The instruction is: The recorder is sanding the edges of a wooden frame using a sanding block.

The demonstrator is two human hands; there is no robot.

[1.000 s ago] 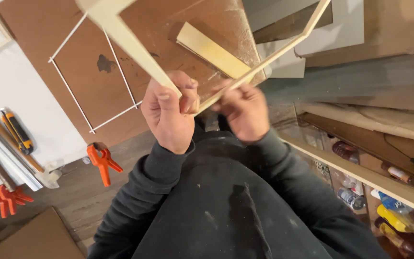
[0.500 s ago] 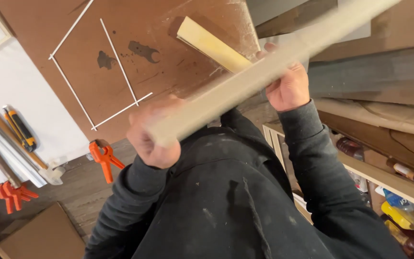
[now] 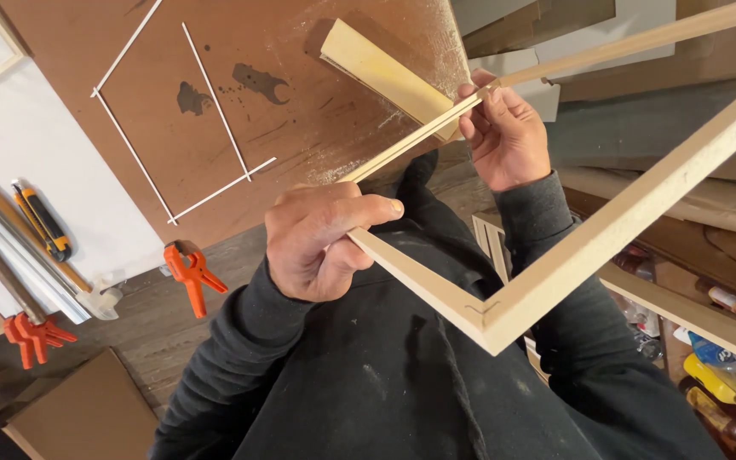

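I hold a pale wooden frame (image 3: 606, 234) in the air in front of my chest, with a mitred corner pointing down toward me. My left hand (image 3: 321, 241) grips the frame at its near-left corner, thumb on top. My right hand (image 3: 504, 136) pinches the thin far rail of the frame between its fingers. Both sleeves are dark. Below the frame lies a brown board (image 3: 240, 102) with thin white strips (image 3: 215, 94) laid out as a rectangle and a flat pale wood block (image 3: 385, 77).
Left of the board are a white sheet (image 3: 36, 162), a yellow-and-black utility knife (image 3: 40, 223) and long metal rails. Orange spring clamps (image 3: 191, 273) lie on the wooden floor, more clamps (image 3: 29, 336) farther left. Shelves with bottles (image 3: 709, 375) stand at right. Cardboard (image 3: 78, 417) lies bottom left.
The frame has been turned in my hands: one second ago a corner was up and away, then a rail faced the camera edge-on, now a mitred corner points toward me. My right hand moved up and right.
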